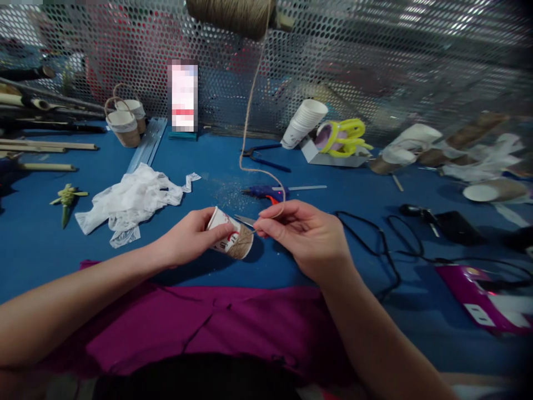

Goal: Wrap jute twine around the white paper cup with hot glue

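Note:
My left hand point(195, 233) is closed round a printed paper cup point(220, 226), tilted on its side above the table. Brown twine point(242, 244) is wound round the cup's base end. Pinched between thumb and fingers of my right hand point(306, 233) is the loose twine point(250, 105), which runs up to a large spool point(233, 14). The strand between right hand and cup looks taut. Just behind the hands lies a blue glue gun point(266, 191) with an orange trigger and a clear glue stick. A thin metal blade point(245, 220) shows beside my right fingertips.
White lace point(133, 200) lies heaped at left, near two twine-wrapped cups with handles point(124, 126). Pliers point(266, 153), stacked paper cups point(303, 122) and yellow-handled scissors point(347, 139) stand toward the back mesh. A black cable point(375, 239) loops across the right side.

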`<state>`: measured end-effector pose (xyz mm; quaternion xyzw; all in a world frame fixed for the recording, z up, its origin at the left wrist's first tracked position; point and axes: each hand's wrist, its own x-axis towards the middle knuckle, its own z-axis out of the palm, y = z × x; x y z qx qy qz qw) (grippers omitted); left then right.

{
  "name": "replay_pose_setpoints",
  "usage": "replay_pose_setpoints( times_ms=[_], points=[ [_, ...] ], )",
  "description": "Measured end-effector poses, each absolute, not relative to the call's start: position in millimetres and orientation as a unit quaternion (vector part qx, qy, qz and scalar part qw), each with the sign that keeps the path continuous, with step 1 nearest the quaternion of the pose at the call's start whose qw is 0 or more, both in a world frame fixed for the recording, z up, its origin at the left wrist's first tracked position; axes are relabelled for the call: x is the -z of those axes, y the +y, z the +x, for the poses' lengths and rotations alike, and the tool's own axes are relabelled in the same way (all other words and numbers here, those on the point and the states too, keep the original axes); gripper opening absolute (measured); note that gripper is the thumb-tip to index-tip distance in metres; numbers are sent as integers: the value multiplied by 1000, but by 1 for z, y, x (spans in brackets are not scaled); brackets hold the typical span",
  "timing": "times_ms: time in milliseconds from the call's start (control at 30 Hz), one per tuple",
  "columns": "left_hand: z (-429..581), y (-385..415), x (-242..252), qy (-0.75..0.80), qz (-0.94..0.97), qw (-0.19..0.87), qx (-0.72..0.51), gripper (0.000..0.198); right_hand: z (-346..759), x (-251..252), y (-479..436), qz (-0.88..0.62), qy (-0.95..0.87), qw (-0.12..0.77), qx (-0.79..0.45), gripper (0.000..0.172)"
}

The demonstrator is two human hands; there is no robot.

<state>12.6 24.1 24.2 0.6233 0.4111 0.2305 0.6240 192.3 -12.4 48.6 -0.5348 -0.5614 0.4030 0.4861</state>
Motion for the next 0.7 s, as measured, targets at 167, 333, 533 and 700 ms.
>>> replay_pose_setpoints(
  times_ms=[167,333,533,700],
  points=[
    [13,20,-27,395,661,598,-222,22,194,-42,-6,-538,-550,496,-403,16],
    [12,19,-27,377,678,593,-217,22,195,-37,-3,-538,-562,495,-387,17],
    [11,18,-27,364,675,603,-221,22,195,-35,0,-550,-559,485,-387,13],
    [12,17,-30,346,654,631,-230,18,194,-34,0,-555,-559,471,-398,12]
  ],
)
